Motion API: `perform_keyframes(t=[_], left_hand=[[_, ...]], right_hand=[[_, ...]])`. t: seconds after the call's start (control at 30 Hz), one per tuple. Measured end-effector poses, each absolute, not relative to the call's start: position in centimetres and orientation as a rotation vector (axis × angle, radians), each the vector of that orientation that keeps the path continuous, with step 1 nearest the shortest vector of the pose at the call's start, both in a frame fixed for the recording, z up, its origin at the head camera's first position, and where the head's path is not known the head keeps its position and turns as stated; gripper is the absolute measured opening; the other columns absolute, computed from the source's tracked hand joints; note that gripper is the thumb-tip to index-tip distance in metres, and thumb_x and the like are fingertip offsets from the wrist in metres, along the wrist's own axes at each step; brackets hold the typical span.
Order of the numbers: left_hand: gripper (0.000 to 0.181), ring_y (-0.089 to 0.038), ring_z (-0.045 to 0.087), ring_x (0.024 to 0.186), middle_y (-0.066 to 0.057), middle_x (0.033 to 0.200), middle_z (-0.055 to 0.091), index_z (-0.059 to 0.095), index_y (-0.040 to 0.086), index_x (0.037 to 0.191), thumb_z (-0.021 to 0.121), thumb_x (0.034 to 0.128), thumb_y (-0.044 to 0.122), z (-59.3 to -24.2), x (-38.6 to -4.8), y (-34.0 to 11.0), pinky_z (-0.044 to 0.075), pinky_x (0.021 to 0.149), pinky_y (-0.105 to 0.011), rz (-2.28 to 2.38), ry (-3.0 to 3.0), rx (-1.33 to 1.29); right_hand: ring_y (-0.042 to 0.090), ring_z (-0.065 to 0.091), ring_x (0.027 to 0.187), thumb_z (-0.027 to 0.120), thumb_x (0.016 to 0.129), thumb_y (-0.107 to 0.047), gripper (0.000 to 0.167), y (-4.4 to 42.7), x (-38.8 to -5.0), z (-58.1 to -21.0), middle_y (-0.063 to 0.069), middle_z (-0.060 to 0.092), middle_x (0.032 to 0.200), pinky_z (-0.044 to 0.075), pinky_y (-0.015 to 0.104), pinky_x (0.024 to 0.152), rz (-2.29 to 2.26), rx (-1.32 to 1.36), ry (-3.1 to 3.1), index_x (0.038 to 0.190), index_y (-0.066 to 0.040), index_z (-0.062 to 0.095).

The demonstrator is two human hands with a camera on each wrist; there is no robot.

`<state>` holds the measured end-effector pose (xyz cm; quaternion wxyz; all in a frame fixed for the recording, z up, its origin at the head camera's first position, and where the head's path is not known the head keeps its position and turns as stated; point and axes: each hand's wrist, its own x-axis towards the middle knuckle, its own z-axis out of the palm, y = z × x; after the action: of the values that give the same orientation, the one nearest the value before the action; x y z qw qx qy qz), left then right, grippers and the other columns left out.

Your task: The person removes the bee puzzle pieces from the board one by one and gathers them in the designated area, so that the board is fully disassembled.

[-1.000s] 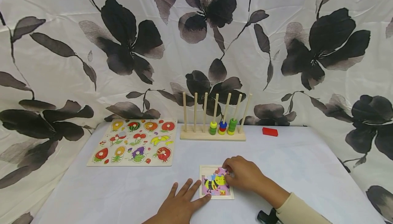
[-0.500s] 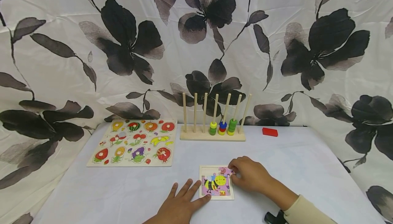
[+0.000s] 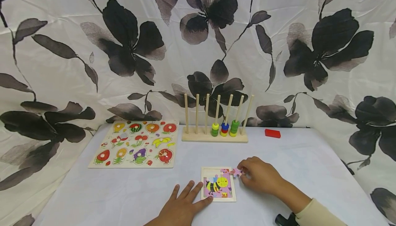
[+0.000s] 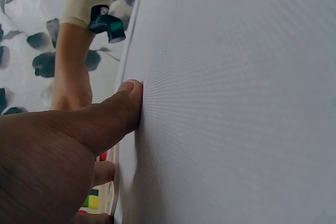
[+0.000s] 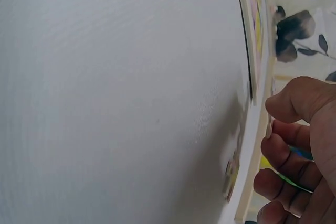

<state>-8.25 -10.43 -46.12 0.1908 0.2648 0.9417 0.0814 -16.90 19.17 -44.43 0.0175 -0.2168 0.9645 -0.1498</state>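
- Pink puzzle piece (image 3: pixel 237 173), at the upper right edge of the bee tray (image 3: pixel 219 200); clear of the rim or overlapping it, cannot tell which.
- Probably light, thin and stiff, likely wooden; perhaps slightly slippery on the printed face, with the knobs the likeliest to chip. Best taken by opposite edges, between thumb and fingertip.
- Purplish pink, lobed in outline; printed detail too small to make out.
- Pinched between thumb and fingertips of the right hand (image 3: pixel 261 176).
- Alongside, the bee tray: pale-rimmed, yellow and black on pink, flat on the white table (image 3: pixel 123 195).
- Left hand (image 3: pixel 182 207) spread wide, fingers straight, gripping nothing, touching the tray's left side.
- Farther back: fruit board (image 3: pixel 130 166), peg stand (image 3: pixel 198 138), red block (image 3: pixel 272 133).
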Motion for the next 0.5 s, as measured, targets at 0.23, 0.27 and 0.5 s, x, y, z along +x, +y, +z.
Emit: perform_keyframes(t=[0.23,0.27,0.5], left_hand=[[0.094,-0.033,0.022,0.153,0.000,0.168,0.024,0.039,0.049,0.155,0.060,0.0733,0.088,-46.2,-8.3,-10.7,0.021,0.114,-0.070,0.256,2.638,0.765],[0.094,-0.033,0.022,0.153,0.000,0.168,0.024,0.039,0.048,0.155,0.060,0.0734,0.088,-46.2,-8.3,-10.7,0.021,0.114,-0.071,0.263,2.637,0.768],[0.094,-0.034,0.022,0.153,0.000,0.168,0.024,0.039,0.048,0.156,0.060,0.0729,0.088,-46.2,-8.2,-10.7,0.020,0.114,-0.071,0.282,2.640,0.777]], right_hand=[[0.005,0.053,0.084,0.082,0.083,-0.019,0.021,20.4,-16.9,-44.3,-0.016,0.057,0.085,0.051,0.030,0.068,-0.481,-0.687,3.007,0.103,-0.021,0.074],[0.005,0.053,0.084,0.082,0.083,-0.019,0.022,20.5,-17.0,-44.3,-0.017,0.057,0.085,0.051,0.030,0.069,-0.479,-0.676,3.005,0.103,-0.021,0.074],[0.007,0.055,0.087,0.083,0.083,-0.021,0.025,21.4,-17.2,-44.3,-0.017,0.059,0.087,0.054,0.033,0.075,-0.478,-0.596,2.977,0.106,-0.022,0.075]])
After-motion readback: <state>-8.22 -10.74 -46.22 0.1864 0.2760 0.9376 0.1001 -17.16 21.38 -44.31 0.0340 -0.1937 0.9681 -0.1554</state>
